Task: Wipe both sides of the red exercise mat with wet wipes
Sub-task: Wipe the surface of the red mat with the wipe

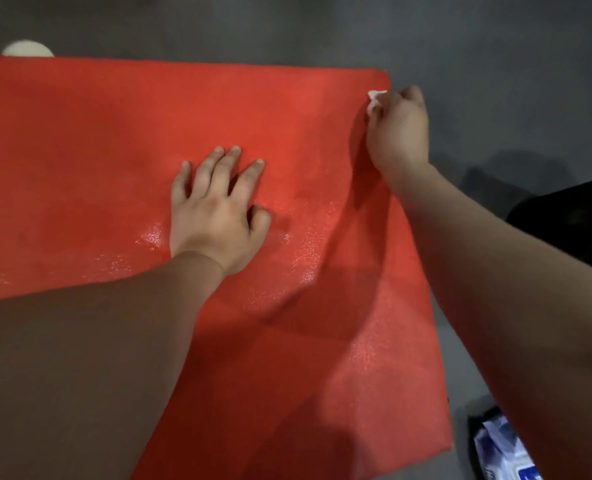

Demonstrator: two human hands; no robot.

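The red exercise mat lies flat on a dark grey floor and fills most of the view. Wet, shiny patches show near its middle. My left hand rests palm down on the mat with its fingers spread and holds nothing. My right hand is at the mat's far right corner, closed around a white wet wipe, of which only a small piece shows past the fingers.
A pack of wet wipes in blue and white lies on the floor at the bottom right, beside the mat's edge. Two pale round spots mark the floor beyond the mat's far left edge. Dark fabric sits at the right.
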